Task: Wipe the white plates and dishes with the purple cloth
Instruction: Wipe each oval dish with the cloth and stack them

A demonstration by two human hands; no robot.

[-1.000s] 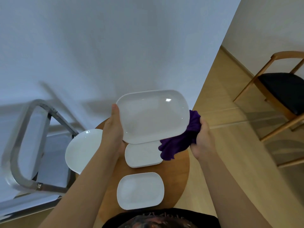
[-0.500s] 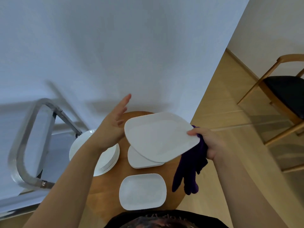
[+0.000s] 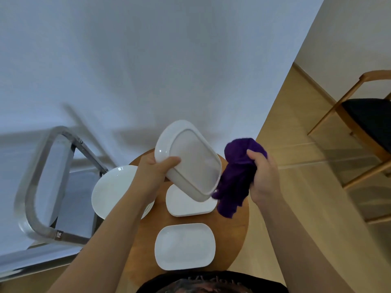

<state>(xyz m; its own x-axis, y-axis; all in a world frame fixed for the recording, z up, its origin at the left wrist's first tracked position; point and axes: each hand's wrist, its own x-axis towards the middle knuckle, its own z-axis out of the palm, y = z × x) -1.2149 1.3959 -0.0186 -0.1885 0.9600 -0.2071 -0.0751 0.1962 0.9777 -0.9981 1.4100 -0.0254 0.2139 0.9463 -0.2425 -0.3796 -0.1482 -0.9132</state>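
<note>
My left hand [image 3: 154, 169] grips a white oblong dish [image 3: 191, 162] by its left rim and holds it tilted above the round wooden table [image 3: 237, 233], its underside facing me. Just right of the dish, my right hand [image 3: 263, 176] grips the bunched purple cloth [image 3: 238, 178], which touches the dish's lower right edge. Below on the table lie a white oblong dish [image 3: 186, 205], a second white oblong dish [image 3: 185, 246] nearer to me, and a stack of round white plates [image 3: 115, 188] at the left.
A metal-framed chair [image 3: 42, 182] stands left of the table against the white wall. A wooden chair with a black seat [image 3: 368, 121] stands at the far right on the wooden floor.
The dish has been turned over, so its underside now faces me. My left hand has taken hold of its left rim. My right hand has let go of it and lifted the cloth to its edge.
</note>
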